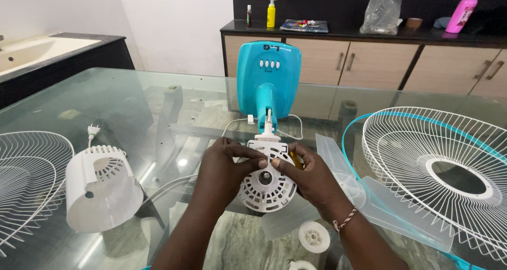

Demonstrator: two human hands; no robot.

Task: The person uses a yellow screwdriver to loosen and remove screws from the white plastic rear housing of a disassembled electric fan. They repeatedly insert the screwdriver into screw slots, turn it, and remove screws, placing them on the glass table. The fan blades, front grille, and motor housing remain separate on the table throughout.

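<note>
On the glass counter [132, 90] lie a white motor cover [100, 188], two white wire fan guards [26, 180] [438, 169], translucent fan blades [380, 206] and a white round nut [314, 235]. Behind, a cabinet [380, 64] carries a yellow bottle [271, 14], a pink bottle [463, 10] and a plastic bag [381, 11].

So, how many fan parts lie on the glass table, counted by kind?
White wire fan grilles: 2
White plastic motor cover: 1
Translucent plastic fan blade: 1
Round white plastic nuts: 2
Turquoise plastic fan stand with white round motor housing: 1
Total: 7
</note>
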